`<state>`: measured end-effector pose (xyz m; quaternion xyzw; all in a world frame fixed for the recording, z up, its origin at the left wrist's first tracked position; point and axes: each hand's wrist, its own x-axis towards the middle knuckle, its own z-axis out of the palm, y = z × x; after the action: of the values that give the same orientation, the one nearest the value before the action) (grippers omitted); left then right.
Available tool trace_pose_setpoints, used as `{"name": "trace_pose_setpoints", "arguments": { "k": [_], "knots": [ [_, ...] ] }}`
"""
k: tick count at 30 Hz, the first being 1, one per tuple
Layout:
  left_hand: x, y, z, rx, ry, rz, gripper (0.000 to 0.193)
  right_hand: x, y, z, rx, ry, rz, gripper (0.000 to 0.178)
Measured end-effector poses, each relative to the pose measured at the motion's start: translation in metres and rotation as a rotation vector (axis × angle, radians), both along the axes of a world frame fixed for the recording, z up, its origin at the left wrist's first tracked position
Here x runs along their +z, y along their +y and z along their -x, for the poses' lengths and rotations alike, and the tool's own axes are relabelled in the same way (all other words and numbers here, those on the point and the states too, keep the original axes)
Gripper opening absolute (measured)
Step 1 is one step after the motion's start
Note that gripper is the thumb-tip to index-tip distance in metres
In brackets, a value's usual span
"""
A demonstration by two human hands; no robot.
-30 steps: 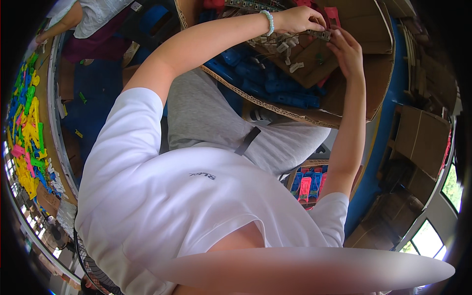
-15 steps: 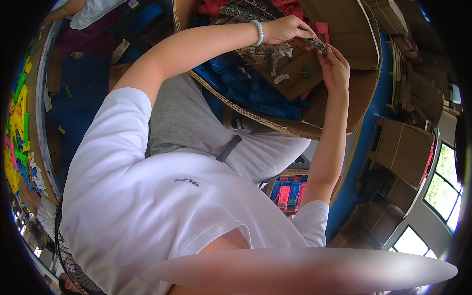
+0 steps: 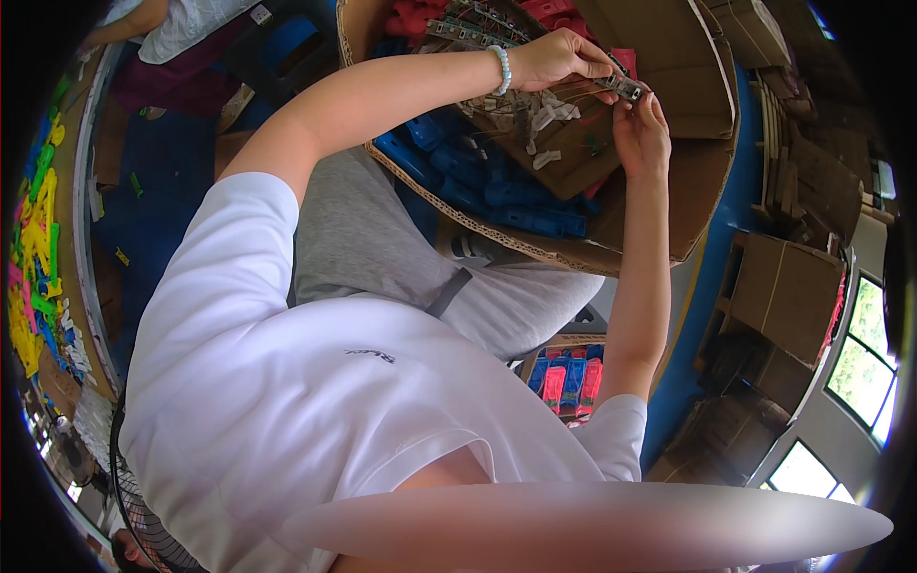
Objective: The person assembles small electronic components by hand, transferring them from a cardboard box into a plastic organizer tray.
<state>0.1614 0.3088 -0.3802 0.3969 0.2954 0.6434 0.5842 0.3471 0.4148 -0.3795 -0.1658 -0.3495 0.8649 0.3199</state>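
A short strip of small circuit boards point(image 3: 626, 87) with thin wires is held up over a large open cardboard box. My left hand point(image 3: 559, 62), with a beaded bracelet at its wrist, pinches the strip's left end between thumb and fingers. At its other end, my right hand point(image 3: 642, 138) is closed with its fingertips against the strip. Below my hands, small white plastic pieces point(image 3: 546, 116) and wires lie on a cardboard piece in the box. More circuit board strips point(image 3: 468, 34) rest at the far left of it.
The cardboard box point(image 3: 669, 234) also holds blue plastic casings point(image 3: 530, 218) and red parts point(image 3: 415, 19). Near my right elbow, another box holds red and blue casings point(image 3: 573, 380). Coloured plastic pieces point(image 3: 43, 239) cover a table at left. A co-worker's arm point(image 3: 138, 17) shows at upper left.
The board strip has shifted slightly to the right. My right hand has moved a little left and down, and its fingers have curled more at the strip's end.
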Motion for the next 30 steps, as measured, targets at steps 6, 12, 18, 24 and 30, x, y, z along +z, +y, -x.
{"name": "trace_pose_setpoints", "arguments": {
  "k": [6,12,18,24,30],
  "knots": [
    [0.002,0.0,0.001,-0.01,0.131,0.022,0.029,0.006,-0.005,-0.004,-0.004,-0.072,-0.035,0.016],
    [0.008,-0.002,0.0,-0.038,0.074,0.039,0.027,0.007,-0.008,-0.002,-0.056,-0.098,-0.029,0.016],
    [0.005,0.005,-0.017,-0.165,-0.077,0.01,0.02,-0.006,0.002,-0.008,0.083,-0.058,-0.012,0.017],
    [-0.017,0.006,-0.01,0.157,0.757,-0.118,0.02,-0.027,0.063,-0.04,-0.11,-0.363,-0.032,0.015],
    [0.004,-0.011,-0.027,0.021,1.656,-0.066,0.026,-0.014,0.055,-0.047,-0.442,-0.898,-0.359,0.019]
  ]
}}
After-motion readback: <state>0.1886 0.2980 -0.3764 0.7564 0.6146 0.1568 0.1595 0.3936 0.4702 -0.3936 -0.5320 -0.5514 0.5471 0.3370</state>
